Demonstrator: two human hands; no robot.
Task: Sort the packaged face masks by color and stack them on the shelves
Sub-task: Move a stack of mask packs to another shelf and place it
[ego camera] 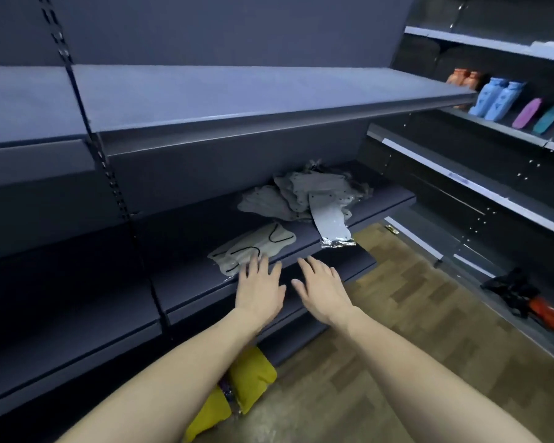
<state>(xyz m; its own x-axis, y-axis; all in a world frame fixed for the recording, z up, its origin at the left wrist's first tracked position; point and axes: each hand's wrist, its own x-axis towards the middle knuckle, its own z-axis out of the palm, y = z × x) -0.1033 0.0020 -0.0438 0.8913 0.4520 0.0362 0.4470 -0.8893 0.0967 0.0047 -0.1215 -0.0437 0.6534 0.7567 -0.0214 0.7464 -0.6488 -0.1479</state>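
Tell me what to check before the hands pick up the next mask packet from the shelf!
1. Both hands free: left hand and right hand are open and hold nothing. Ok.
2. Sorted packet lies flat near the shelf front, left fingertips at its edge. Ok.
3. Unsorted pile is tidy: packets lie jumbled. Not ok.
4. No packet about to fall: the silver-edged packet hangs over the shelf edge. Not ok.
5. Colours easy to tell: the light is dim and everything looks greyish. Cannot tell.
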